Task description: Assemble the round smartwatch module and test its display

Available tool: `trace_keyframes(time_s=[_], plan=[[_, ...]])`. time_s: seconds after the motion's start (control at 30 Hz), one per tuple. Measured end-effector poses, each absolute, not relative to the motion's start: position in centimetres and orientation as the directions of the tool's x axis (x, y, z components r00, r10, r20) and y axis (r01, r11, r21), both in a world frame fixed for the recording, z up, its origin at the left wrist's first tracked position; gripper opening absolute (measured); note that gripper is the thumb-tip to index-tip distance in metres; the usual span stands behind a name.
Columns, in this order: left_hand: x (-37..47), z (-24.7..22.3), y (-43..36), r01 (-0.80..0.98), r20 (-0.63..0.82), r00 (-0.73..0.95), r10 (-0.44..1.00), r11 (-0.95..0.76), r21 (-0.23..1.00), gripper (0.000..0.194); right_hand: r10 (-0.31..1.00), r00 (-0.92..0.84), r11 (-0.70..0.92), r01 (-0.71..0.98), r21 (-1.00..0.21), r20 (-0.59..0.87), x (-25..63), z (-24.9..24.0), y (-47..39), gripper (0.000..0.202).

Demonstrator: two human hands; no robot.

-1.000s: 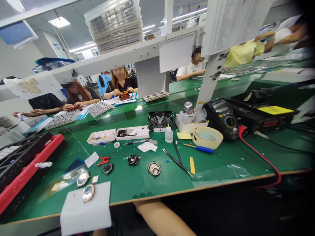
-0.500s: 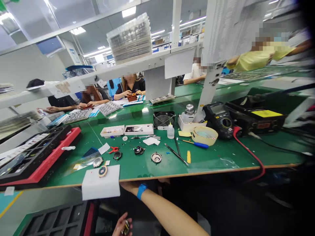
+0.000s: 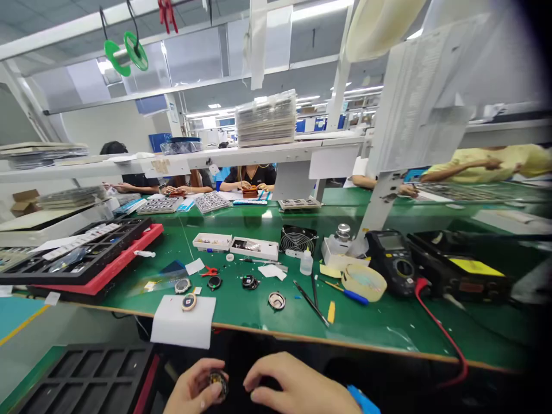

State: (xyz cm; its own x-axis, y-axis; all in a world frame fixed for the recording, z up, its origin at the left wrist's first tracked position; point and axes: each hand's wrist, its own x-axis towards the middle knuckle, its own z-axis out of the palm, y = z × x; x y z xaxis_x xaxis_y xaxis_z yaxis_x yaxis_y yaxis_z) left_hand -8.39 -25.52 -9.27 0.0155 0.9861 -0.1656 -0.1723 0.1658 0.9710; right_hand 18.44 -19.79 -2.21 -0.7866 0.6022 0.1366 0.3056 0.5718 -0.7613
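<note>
Below the table's front edge, my left hand point(image 3: 190, 390) grips a round, dark-rimmed watch case point(image 3: 219, 384) between thumb and fingers, with gold-coloured parts showing inside. Just to its right is my right hand point(image 3: 297, 382), fingers curved and thumb apart, with nothing visible between them; a blue band point(image 3: 363, 399) circles its wrist. Above the left hand, a gold-rimmed watch point(image 3: 188, 302) lies on a white foam sheet point(image 3: 181, 332) that overhangs the edge. Several more round watch parts rest on the green table, among them an open silver case point(image 3: 276, 301).
Tweezers point(image 3: 311, 303), a blue-handled screwdriver point(image 3: 354, 296) and a dropper bottle point(image 3: 306, 263) lie or stand on the table. Further right are a multimeter point(image 3: 393, 261) and a black station point(image 3: 459, 270). A black slotted tray point(image 3: 81, 379) sits low left. Other people work across the bench.
My right hand has come out from under the table edge and down beside my left, which still holds the watch case. The camera view has levelled and shifted.
</note>
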Motion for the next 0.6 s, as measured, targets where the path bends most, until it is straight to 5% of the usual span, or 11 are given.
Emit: trace_keyframes(time_s=[0.13,0.3,0.6], plan=[[-4.7,-1.3,-19.5,-0.057,0.055,0.178,0.982,-0.045,0.997,0.038,0.699,-0.645,0.545,0.2,-0.814,0.31,22.0,3.3,-15.7,0.023],[1.5,5.4,-8.2,-0.216,0.23,0.314,0.921,-0.167,0.962,0.033,0.751,-0.428,0.589,0.09,-0.803,0.503,24.1,5.5,-6.7,0.033],[4.8,4.8,1.4,-0.339,0.085,0.486,0.87,0.098,0.936,0.045,0.745,-0.26,0.65,0.078,-0.756,0.614,24.6,3.1,-0.8,0.031]])
